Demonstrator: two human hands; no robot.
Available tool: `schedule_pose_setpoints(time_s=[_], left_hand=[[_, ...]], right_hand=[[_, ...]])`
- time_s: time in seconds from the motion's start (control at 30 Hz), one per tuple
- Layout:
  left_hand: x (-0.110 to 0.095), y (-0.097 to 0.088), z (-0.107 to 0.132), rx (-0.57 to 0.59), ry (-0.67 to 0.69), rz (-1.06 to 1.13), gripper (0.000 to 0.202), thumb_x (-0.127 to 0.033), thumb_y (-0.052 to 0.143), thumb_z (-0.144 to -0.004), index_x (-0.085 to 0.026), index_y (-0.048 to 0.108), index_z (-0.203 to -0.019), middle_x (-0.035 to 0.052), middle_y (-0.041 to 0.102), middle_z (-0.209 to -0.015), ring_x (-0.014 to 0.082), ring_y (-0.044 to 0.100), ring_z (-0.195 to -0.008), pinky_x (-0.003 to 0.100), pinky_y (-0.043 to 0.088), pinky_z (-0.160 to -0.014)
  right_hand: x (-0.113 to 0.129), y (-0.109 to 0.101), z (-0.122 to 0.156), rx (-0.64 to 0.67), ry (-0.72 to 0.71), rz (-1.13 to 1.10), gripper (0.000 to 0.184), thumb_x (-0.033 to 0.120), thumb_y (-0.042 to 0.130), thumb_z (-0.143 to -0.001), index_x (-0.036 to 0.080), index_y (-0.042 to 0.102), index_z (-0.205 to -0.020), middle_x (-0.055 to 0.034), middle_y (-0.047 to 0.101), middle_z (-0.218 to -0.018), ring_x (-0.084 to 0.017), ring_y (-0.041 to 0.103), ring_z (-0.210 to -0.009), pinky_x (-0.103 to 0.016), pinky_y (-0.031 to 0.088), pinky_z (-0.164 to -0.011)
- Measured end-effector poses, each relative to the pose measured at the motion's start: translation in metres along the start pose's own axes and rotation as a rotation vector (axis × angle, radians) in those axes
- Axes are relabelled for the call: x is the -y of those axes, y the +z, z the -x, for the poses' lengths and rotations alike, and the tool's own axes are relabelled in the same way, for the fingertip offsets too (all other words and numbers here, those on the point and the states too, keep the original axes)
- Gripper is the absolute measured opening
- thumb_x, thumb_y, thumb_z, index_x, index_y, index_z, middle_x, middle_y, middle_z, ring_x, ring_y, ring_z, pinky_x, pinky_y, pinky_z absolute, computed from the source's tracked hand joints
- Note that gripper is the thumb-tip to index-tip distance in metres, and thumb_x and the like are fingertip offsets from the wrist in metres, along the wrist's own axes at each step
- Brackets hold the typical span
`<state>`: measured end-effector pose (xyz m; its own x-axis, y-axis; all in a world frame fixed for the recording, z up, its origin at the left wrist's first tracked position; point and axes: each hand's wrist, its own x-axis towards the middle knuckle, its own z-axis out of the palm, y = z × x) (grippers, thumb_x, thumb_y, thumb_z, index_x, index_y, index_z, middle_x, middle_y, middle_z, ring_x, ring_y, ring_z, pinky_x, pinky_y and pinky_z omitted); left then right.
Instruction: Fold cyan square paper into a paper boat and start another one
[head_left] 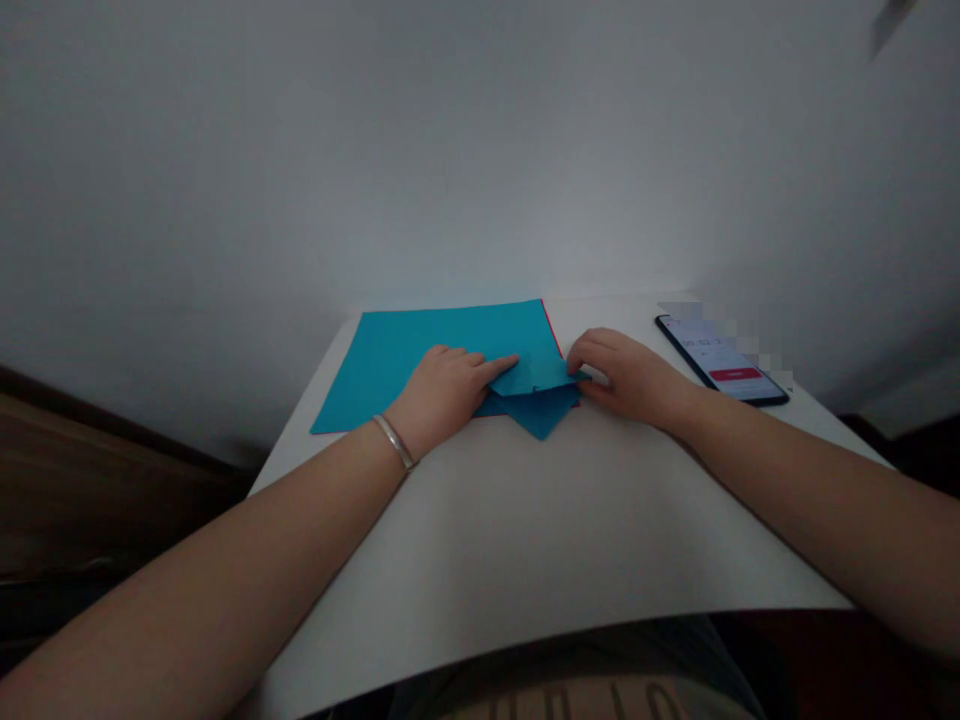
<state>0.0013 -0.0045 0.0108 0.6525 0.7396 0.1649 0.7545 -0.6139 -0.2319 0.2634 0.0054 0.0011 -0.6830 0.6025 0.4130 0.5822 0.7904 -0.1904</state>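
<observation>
A small folded piece of blue paper (541, 413) lies near the middle of the table, with a flap lifted and a pointed corner toward me. My left hand (448, 393) rests palm down at its left side, index finger stretched across the top of the fold. At the right end, my right hand (616, 371) pinches the paper's corner between thumb and fingers. Beneath the folded piece and my left hand is a large blue sheet (420, 350), with a red edge showing along its right side.
A phone (720, 360) with a lit screen lies at the right on the white table (555, 530). Behind the table rises a pale wall (480, 150). A wooden surface (97, 470) stands at the left, and the table's front edge is close to my body.
</observation>
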Motion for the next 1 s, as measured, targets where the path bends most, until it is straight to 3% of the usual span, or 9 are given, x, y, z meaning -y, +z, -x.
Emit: schedule_pose_setpoints(time_s=[0.33,0.63,0.8,1.0], left_hand=[[0.004,0.001,-0.001,0.036,0.006,0.026,0.050,-0.018,0.046,-0.090,-0.028,0.044,-0.138,0.0068,0.068,-0.096,0.0230,0.062,-0.086,0.033,0.039,-0.073],[0.007,0.004,0.000,0.043,0.037,0.027,0.054,-0.020,0.047,-0.088,-0.029,0.040,-0.141,0.0061,0.067,-0.097,0.0233,0.060,-0.085,0.033,0.037,-0.072],[0.004,0.004,0.002,0.017,0.094,-0.080,0.052,-0.022,0.045,-0.092,-0.031,0.037,-0.142,0.0057,0.065,-0.087,0.0232,0.059,-0.080,0.034,0.035,-0.071],[-0.002,0.000,0.003,0.019,0.135,-0.196,0.051,-0.017,0.046,-0.092,-0.025,0.040,-0.141,0.0064,0.062,-0.081,0.0240,0.059,-0.077,0.036,0.035,-0.070]], right_hand=[[-0.013,0.004,0.004,0.114,0.014,-0.062,0.016,0.008,0.050,-0.075,0.021,0.054,-0.085,-0.0063,0.056,-0.090,-0.020,0.054,-0.084,-0.031,0.044,-0.072],[-0.009,0.002,0.005,0.142,-0.009,0.071,0.021,0.009,0.046,-0.077,0.019,0.060,-0.090,-0.0064,0.054,-0.088,-0.019,0.053,-0.076,-0.029,0.042,-0.066],[-0.008,0.002,0.002,0.157,-0.039,0.108,0.023,0.009,0.044,-0.080,0.019,0.061,-0.093,-0.0084,0.057,-0.091,-0.020,0.055,-0.081,-0.031,0.045,-0.070],[-0.005,0.002,0.000,0.150,-0.062,0.076,0.027,0.007,0.043,-0.082,0.019,0.060,-0.098,-0.0105,0.060,-0.113,-0.023,0.058,-0.102,-0.036,0.047,-0.084]])
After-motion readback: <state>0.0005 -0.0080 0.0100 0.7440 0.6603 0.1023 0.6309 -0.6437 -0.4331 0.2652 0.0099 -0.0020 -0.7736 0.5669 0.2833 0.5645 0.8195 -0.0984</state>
